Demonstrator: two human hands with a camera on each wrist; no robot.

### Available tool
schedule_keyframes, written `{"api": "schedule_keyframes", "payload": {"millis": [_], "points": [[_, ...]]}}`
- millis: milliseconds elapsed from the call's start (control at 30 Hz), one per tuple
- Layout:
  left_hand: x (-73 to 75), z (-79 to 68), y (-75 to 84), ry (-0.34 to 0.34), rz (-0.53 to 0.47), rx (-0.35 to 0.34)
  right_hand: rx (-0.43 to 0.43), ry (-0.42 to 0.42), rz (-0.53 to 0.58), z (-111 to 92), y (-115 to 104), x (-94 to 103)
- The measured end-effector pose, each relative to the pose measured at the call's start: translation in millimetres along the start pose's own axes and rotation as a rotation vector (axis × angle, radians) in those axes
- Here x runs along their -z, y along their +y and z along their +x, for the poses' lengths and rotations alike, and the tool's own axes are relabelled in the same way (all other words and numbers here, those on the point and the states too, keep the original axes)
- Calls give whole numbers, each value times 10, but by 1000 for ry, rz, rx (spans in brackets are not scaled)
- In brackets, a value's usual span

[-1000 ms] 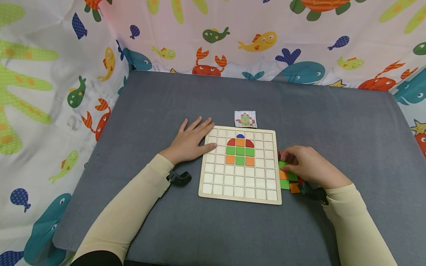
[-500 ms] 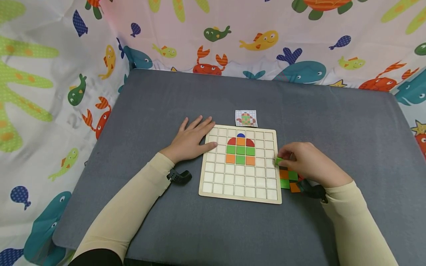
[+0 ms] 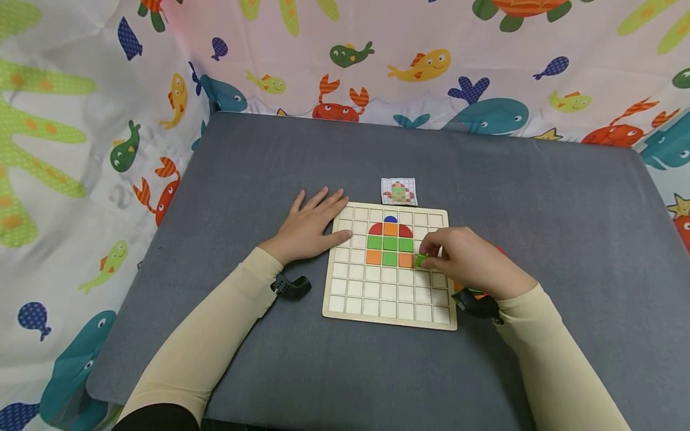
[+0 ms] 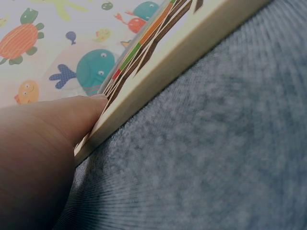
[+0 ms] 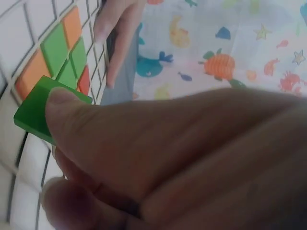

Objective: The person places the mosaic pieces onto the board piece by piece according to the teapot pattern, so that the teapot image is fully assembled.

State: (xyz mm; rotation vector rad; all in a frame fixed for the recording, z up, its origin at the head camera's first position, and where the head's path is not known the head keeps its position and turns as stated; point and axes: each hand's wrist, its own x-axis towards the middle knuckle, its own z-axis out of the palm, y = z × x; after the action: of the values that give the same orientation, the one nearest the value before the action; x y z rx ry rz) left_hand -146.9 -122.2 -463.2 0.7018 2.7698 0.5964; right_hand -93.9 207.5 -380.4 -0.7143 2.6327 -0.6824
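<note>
A wooden grid board (image 3: pixel 388 305) lies on the table with colored tiles in its upper middle: a blue half-round, red curved pieces, and orange and green squares. My right hand (image 3: pixel 471 261) pinches a green square tile (image 5: pixel 36 108) between thumb and fingers, over the board just right of an orange tile (image 3: pixel 406 260). In the right wrist view the tile is tilted; whether it touches the board I cannot tell. My left hand (image 3: pixel 308 232) rests with fingers spread at the board's upper left, the thumb (image 4: pixel 86 112) lying on its edge.
A small picture card (image 3: pixel 398 192) with a colored grid pattern lies behind the board. Loose tiles (image 3: pixel 477 293) sit at the board's right side, mostly hidden under my right hand and wrist strap. A sea-animal curtain (image 3: pixel 302 48) hangs behind the grey table (image 3: pixel 269 371).
My right hand has picked up a green tile from the loose tiles and carried it left over the board. The left hand has stayed in place.
</note>
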Motion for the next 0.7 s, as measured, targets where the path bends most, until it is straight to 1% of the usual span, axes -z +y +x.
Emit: {"api": "schedule_keyframes", "payload": {"millis": [167,300,500,633,700], "points": [[-6,1,1,3,4,-2,52,-13,-7,43,-50,-95],[-18,4,-2,4,0,-10,53,-38,7,67,-58,-177],[-33,9,-11,5,5,-5,68,-67,28,80,-38,-246],[-25,5,-9,5,7,-5,81,-62,20,81,-40,-274],[-22,6,-7,6,8,-5,92,-44,9,81,-38,-287]]}}
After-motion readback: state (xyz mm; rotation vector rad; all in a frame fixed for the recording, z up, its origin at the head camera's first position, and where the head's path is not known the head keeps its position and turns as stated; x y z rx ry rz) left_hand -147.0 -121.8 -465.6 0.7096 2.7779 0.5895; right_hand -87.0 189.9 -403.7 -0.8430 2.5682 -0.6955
